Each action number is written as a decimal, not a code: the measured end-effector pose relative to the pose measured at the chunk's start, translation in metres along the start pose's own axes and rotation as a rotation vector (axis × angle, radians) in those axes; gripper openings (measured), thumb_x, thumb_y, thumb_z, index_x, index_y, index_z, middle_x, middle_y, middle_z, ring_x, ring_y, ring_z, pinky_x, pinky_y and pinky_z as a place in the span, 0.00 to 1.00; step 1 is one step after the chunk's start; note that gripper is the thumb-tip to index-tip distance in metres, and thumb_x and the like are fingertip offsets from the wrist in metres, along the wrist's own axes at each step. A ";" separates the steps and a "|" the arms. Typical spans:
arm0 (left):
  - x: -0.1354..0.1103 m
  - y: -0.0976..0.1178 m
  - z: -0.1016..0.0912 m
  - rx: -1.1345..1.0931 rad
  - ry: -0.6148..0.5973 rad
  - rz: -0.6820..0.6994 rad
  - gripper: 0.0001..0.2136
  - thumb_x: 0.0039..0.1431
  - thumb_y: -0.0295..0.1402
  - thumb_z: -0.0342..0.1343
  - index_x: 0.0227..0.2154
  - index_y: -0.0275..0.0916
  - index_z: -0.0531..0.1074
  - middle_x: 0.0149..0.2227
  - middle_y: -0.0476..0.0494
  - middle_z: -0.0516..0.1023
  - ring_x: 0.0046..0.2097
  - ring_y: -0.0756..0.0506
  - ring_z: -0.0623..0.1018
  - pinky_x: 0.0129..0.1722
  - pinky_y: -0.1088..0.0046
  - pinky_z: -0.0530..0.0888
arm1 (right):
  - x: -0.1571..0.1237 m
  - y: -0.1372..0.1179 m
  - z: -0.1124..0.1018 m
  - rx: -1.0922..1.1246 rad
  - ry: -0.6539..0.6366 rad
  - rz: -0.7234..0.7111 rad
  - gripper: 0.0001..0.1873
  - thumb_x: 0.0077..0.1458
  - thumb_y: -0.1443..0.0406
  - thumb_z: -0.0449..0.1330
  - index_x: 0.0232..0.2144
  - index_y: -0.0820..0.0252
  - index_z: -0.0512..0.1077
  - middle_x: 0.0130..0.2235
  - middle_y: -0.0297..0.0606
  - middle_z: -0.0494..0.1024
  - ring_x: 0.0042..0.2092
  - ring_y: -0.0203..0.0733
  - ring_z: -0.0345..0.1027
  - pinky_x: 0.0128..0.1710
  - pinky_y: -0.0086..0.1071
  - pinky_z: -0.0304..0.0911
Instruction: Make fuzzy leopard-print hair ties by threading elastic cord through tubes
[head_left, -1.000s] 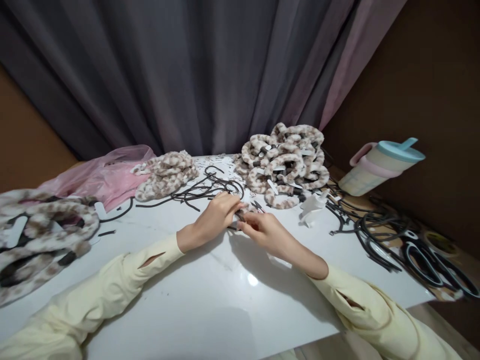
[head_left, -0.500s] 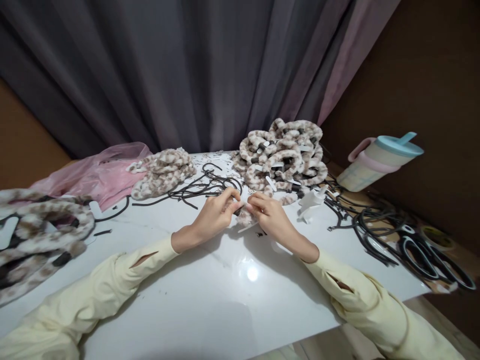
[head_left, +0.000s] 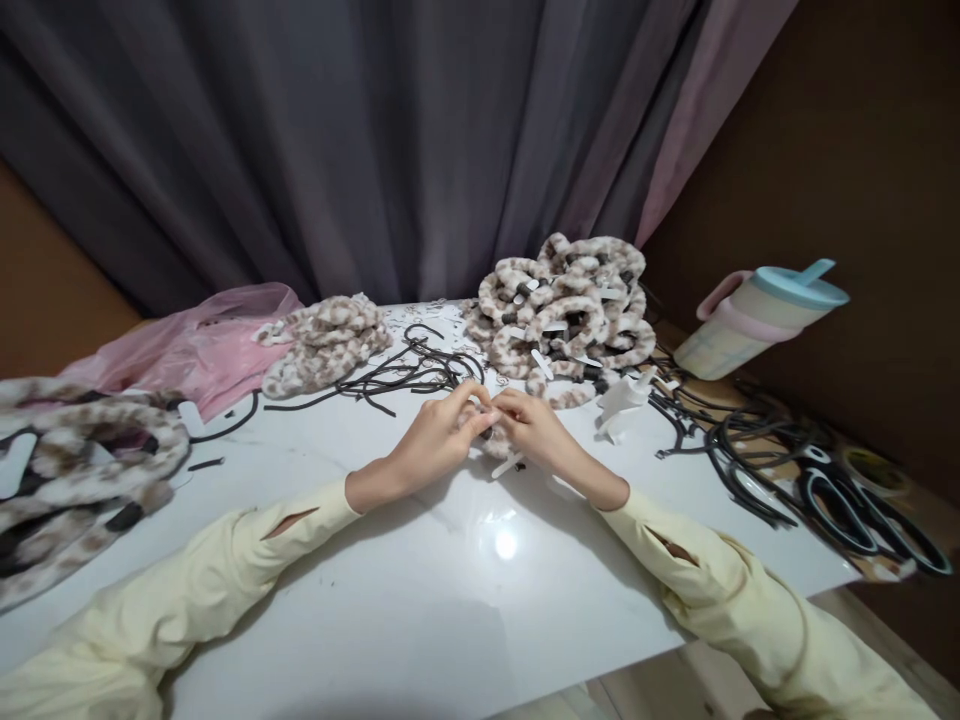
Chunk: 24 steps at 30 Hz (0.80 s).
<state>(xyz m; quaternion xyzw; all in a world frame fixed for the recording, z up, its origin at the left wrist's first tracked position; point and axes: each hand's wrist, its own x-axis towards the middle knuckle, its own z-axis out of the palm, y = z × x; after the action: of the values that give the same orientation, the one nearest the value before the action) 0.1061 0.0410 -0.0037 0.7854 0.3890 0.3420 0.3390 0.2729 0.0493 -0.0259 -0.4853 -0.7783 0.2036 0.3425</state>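
Observation:
My left hand (head_left: pixel 431 435) and my right hand (head_left: pixel 546 438) meet over the table, fingers pinched together. Between them is a fluffy brown-and-white plush piece (head_left: pixel 491 443), mostly covered by the fingers. A narrow white tag (head_left: pixel 508 466) sticks out below it, beside my right fingers. Both hands are closed on the plush piece; the exact spot under the fingertips is hidden. Just behind the hands lie black cords (head_left: pixel 405 375). A pile of spotted plush rings (head_left: pixel 566 325) with white tags and dark bands rises beyond my right hand.
A white squeeze bottle (head_left: pixel 624 405) stands right of my hands. Further right are black cords (head_left: pixel 739 450), scissors (head_left: pixel 836 515) and a tumbler (head_left: pixel 742 325) with a blue lid. On the left are plush strips (head_left: pixel 330 345), a pink plastic bag (head_left: pixel 217 345) and more plush loops (head_left: pixel 82 480).
My fingers have drawn closer together around the plush piece. The piece has turned slightly, and its white tag now points lower and further right.

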 end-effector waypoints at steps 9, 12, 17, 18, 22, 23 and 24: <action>0.014 -0.007 -0.006 -0.641 0.152 -0.350 0.09 0.55 0.36 0.55 0.29 0.39 0.61 0.17 0.57 0.61 0.19 0.55 0.60 0.19 0.81 0.55 | -0.029 -0.042 0.000 -0.266 0.179 -0.106 0.13 0.61 0.63 0.49 0.42 0.61 0.70 0.26 0.36 0.76 0.23 0.36 0.65 0.26 0.29 0.54; 0.014 -0.006 -0.006 -0.734 0.175 -0.427 0.07 0.53 0.34 0.56 0.28 0.38 0.63 0.18 0.55 0.63 0.19 0.56 0.61 0.19 0.81 0.57 | -0.032 -0.044 0.011 -0.532 -0.070 0.003 0.16 0.60 0.63 0.48 0.45 0.65 0.68 0.22 0.39 0.76 0.21 0.40 0.65 0.24 0.30 0.50; 0.011 -0.002 -0.005 -0.810 0.147 -0.489 0.06 0.52 0.31 0.57 0.27 0.37 0.64 0.20 0.55 0.63 0.20 0.56 0.63 0.20 0.81 0.59 | -0.025 -0.035 0.023 -0.492 -0.094 0.148 0.14 0.61 0.63 0.47 0.40 0.66 0.68 0.23 0.41 0.75 0.21 0.39 0.64 0.23 0.30 0.47; 0.010 0.000 -0.005 -0.806 0.143 -0.484 0.06 0.53 0.32 0.56 0.27 0.37 0.64 0.20 0.55 0.63 0.20 0.56 0.63 0.20 0.81 0.59 | -0.024 -0.032 0.024 -0.411 -0.081 0.159 0.13 0.61 0.64 0.47 0.36 0.65 0.69 0.22 0.40 0.74 0.21 0.38 0.63 0.23 0.30 0.47; 0.007 0.005 -0.004 -0.772 0.120 -0.462 0.07 0.54 0.33 0.56 0.27 0.37 0.64 0.20 0.55 0.63 0.20 0.56 0.62 0.20 0.81 0.59 | -0.017 -0.025 0.027 -0.224 -0.054 0.155 0.19 0.63 0.65 0.43 0.24 0.61 0.67 0.18 0.35 0.67 0.20 0.35 0.57 0.23 0.29 0.49; 0.007 0.006 -0.003 -0.757 0.104 -0.460 0.08 0.54 0.34 0.56 0.28 0.38 0.63 0.19 0.55 0.63 0.20 0.56 0.62 0.20 0.81 0.58 | -0.015 -0.023 0.027 -0.217 -0.045 0.147 0.19 0.63 0.66 0.42 0.24 0.61 0.67 0.18 0.34 0.66 0.20 0.35 0.57 0.24 0.29 0.50; 0.006 0.007 -0.003 -0.733 0.091 -0.447 0.08 0.55 0.35 0.55 0.28 0.38 0.63 0.19 0.55 0.62 0.20 0.55 0.62 0.20 0.81 0.58 | -0.014 -0.022 0.028 -0.206 -0.031 0.138 0.18 0.62 0.66 0.42 0.26 0.61 0.67 0.19 0.33 0.66 0.21 0.35 0.56 0.25 0.29 0.50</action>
<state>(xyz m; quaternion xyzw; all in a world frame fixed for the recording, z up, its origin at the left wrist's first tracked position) 0.1090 0.0439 0.0053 0.4936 0.4167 0.4100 0.6439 0.2427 0.0272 -0.0351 -0.5673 -0.7650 0.1530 0.2637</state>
